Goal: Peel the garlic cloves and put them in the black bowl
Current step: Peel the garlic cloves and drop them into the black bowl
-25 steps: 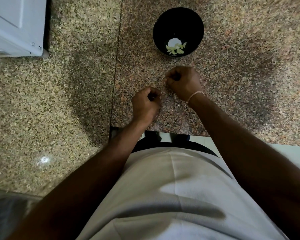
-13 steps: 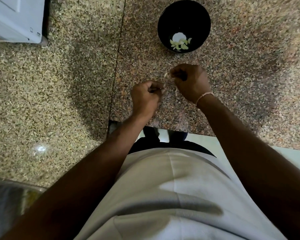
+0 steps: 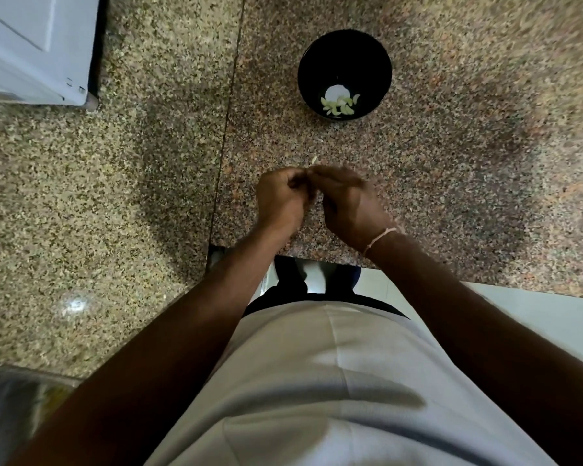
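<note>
The black bowl stands on the granite counter ahead of me, with several pale peeled garlic cloves at its bottom. My left hand and my right hand meet just in front of the counter's near edge, fingers curled and fingertips touching together. Whatever they pinch between them is hidden by the fingers. A small pale scrap of garlic lies on the counter just beyond the fingertips. A thin bracelet circles my right wrist.
A white appliance sits at the far left of the counter. A seam runs between two granite slabs left of my hands. The counter's front edge lies right below my wrists, with pale floor under it.
My two hands, apart a second ago, have come together until their fingertips meet. The view has tilted, so the bowl sits lower in the picture.
</note>
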Action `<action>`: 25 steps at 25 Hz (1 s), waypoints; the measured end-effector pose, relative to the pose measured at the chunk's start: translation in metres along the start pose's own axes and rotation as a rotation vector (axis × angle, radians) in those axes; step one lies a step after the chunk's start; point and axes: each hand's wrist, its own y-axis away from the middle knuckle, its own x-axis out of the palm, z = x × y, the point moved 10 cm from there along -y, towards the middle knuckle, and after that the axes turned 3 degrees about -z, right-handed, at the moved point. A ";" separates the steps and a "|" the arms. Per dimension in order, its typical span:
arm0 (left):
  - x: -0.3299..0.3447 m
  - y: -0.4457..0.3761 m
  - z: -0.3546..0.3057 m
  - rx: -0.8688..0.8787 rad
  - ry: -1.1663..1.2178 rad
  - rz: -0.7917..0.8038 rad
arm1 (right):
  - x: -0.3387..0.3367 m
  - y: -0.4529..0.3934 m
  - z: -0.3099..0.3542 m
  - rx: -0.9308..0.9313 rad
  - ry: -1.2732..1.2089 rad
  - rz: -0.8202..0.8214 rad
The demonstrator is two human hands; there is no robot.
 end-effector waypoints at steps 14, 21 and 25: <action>-0.007 0.004 -0.008 0.012 -0.092 -0.021 | 0.000 0.004 -0.021 0.102 0.045 0.069; -0.007 0.004 -0.033 0.138 -0.182 -0.042 | -0.006 -0.001 -0.039 0.471 -0.229 -0.057; -0.010 0.006 -0.043 0.224 -0.272 -0.052 | -0.003 0.001 -0.056 0.563 -0.290 -0.040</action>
